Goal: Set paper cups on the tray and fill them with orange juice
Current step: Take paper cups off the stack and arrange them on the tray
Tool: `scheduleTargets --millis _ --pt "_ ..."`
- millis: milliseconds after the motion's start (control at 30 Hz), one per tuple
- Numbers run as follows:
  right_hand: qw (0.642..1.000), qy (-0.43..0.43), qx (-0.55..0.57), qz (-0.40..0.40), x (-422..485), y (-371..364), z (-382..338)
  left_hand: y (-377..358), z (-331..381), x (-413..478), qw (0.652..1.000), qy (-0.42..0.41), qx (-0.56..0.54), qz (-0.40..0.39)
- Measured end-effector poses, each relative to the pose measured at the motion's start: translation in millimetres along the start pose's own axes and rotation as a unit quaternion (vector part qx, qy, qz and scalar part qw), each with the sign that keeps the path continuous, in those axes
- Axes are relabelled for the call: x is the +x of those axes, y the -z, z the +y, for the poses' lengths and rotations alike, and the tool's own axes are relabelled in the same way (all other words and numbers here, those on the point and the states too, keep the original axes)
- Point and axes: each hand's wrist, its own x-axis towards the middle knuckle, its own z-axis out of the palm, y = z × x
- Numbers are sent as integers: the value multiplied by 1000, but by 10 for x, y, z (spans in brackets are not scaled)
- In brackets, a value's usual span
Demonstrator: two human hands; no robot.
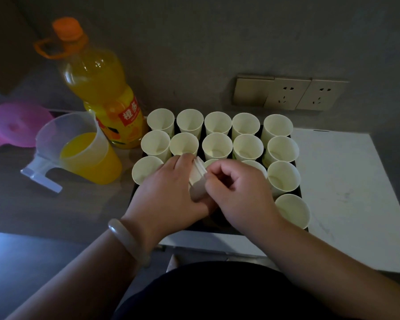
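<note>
Several empty white paper cups [217, 146] stand in rows on a black tray [219, 230]. Over the tray's near middle my left hand [169, 192] grips a short stack of nested paper cups [197, 172] lying on its side. My right hand [238, 192] pinches the rim end of that stack with curled fingers. A clear measuring jug [79, 148] about half full of orange juice stands left of the tray. Behind it is a large orange juice bottle [97, 88] with an orange cap on.
A pink funnel [16, 123] lies at the far left on the dark counter. The tray sits partly on a white board [346, 181]. Wall sockets [289, 93] are on the grey wall behind. A pale bangle [127, 241] is on my left wrist.
</note>
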Motion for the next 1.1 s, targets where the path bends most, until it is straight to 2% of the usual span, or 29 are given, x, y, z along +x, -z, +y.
scheduleTargets --millis 233,367,467,667,733,867,1100 --pt "999 -44 9 -31 75 -43 -57 8 -66 15 1000 -12 15 20" --pt "999 -42 2 -15 81 -98 -76 22 -87 38 1000 -14 7 22" --pt "999 -25 -30 28 86 -155 -105 42 -103 54 999 -9 18 25" --pt "983 7 -54 175 264 168 -92 108 -410 29 999 34 28 9" --pt "983 56 -84 155 245 230 -85 139 -501 15 999 50 18 13" --pt "968 158 -182 64 60 111 46 203 -535 32 998 50 3 44" --pt "907 295 -298 -38 -142 48 297 272 -584 22 996 46 -4 70"
